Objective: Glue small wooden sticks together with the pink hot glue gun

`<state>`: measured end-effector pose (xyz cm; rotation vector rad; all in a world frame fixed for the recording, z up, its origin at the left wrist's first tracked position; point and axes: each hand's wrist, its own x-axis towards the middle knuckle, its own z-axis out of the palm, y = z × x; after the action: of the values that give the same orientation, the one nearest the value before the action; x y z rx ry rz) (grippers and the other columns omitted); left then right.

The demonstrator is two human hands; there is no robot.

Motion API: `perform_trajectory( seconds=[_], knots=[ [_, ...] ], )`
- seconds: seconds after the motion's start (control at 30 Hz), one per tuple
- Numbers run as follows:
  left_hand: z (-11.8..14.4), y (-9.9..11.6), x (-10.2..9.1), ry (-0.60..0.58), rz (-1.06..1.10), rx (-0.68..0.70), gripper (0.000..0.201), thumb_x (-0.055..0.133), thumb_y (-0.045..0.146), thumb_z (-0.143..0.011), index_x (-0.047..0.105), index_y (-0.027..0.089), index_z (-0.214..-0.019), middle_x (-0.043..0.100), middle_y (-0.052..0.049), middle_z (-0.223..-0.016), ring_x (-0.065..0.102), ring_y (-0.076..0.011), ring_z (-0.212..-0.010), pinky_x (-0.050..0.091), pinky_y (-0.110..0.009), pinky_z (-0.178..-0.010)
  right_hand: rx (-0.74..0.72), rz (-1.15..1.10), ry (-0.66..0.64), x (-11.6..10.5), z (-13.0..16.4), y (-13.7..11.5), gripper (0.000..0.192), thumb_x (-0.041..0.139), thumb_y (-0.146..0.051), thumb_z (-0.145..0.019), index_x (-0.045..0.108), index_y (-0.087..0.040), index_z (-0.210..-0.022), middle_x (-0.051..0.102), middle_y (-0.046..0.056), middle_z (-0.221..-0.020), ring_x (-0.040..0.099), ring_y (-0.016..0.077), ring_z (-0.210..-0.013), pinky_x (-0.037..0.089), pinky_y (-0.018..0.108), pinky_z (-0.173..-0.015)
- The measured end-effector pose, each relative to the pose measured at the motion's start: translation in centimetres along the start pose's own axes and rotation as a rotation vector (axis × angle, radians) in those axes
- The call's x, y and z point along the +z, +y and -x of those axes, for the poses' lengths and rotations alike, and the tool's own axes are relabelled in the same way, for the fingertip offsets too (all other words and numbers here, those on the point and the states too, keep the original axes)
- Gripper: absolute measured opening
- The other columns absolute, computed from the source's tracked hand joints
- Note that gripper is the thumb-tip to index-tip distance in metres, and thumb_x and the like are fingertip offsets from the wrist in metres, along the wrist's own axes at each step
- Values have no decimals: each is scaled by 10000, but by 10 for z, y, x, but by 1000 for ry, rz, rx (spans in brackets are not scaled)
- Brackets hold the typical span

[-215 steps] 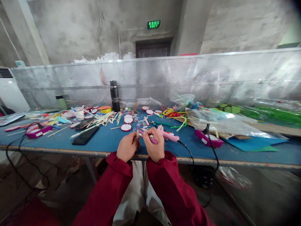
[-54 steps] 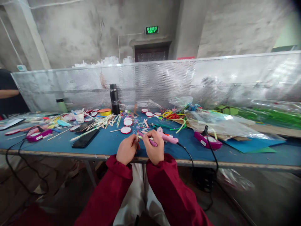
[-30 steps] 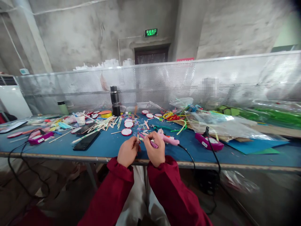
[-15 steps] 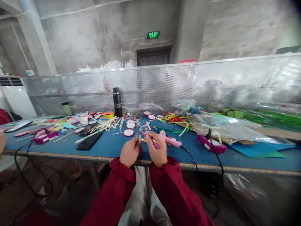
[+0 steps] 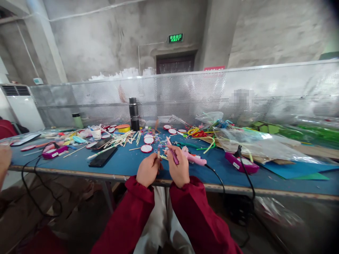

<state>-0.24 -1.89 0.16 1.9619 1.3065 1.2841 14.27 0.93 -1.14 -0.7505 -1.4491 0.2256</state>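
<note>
Near the table's front edge, my left hand (image 5: 147, 170) is closed around a small flat wooden stick (image 5: 158, 153), its tip pointing up and looking dark. My right hand (image 5: 180, 170) grips a purple pen (image 5: 173, 156) between thumb and fingers, tilted up and apart from the stick. Just behind and right of this hand lies a pink glue gun (image 5: 195, 159) with a black cord. Small round drums (image 5: 146, 148) with white faces and red rims lie ahead of my left hand.
A black phone (image 5: 102, 157), a pile of wooden sticks (image 5: 120, 139) and a black bottle (image 5: 134, 114) stand or lie left of centre. Purple devices (image 5: 241, 163) with cords sit on both sides. Plastic bags (image 5: 254, 141) cover the right. Another person's hand (image 5: 4, 160) shows at far left.
My right hand has drawn the pen back from the stick and tipped it more upright. The left hand keeps hold of the stick. The view has shifted slightly.
</note>
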Motion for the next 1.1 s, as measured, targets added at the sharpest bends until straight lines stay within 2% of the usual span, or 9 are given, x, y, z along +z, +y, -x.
perform_trajectory(
  seconds=[0.13,0.27,0.37,0.47,0.63,0.87,1.0,1.1],
  knots=[
    [-2,-4,0,13,62,-7,234,425,312,-1011,598,222,-881,702,-1,-736,609,-150,-549,465,-268,-601,-1,8,-80,0,0,3,233,536,-401,-1027,711,-282,-1126,769,41,-908,714,237,-876,574,400,-811],
    [-6,-12,-1,75,133,2,321,423,400,-1024,636,212,-873,609,23,-647,584,-144,-540,460,-257,-592,16,25,-117,-2,1,1,233,538,-417,-1027,706,-288,-1124,770,33,-941,709,233,-881,569,403,-822],
    [-8,-14,-1,86,181,4,335,460,429,-1011,642,201,-846,640,13,-725,549,-121,-509,437,-253,-552,19,-2,-89,-2,1,-1,265,535,-428,-1027,691,-291,-1192,767,37,-954,708,246,-940,563,432,-879],
    [-9,-16,-1,61,190,3,324,485,431,-990,648,195,-841,687,-9,-802,573,-127,-559,459,-255,-582,14,-4,-53,-2,2,-2,299,527,-430,-1028,671,-303,-1257,765,36,-987,703,246,-970,547,455,-926],
    [-9,-18,1,37,151,3,316,499,429,-969,673,191,-855,653,6,-673,602,-158,-630,472,-263,-648,-24,-18,-37,-4,2,-4,296,494,-420,-1044,709,-286,-1197,758,61,-1172,705,244,-1018,534,451,-939],
    [-6,-14,-1,26,93,9,267,503,360,-974,636,206,-801,638,16,-613,607,-161,-609,453,-263,-637,-7,23,2,-3,3,-4,237,549,-344,-1003,707,-289,-1171,775,42,-1094,708,248,-993,539,452,-927],
    [-6,-13,0,19,76,3,265,498,362,-974,629,210,-801,640,16,-610,604,-160,-604,448,-262,-633,-73,29,38,-4,2,-7,180,601,-305,-964,734,-270,-1081,789,46,-1073,722,260,-1024,540,456,-956],
    [-7,-15,1,17,80,2,265,493,368,-971,633,209,-811,642,16,-614,604,-159,-606,453,-259,-631,-70,11,59,-3,1,-7,166,599,-312,-966,750,-267,-1017,794,44,-1038,726,257,-1008,540,452,-957]
  ],
)
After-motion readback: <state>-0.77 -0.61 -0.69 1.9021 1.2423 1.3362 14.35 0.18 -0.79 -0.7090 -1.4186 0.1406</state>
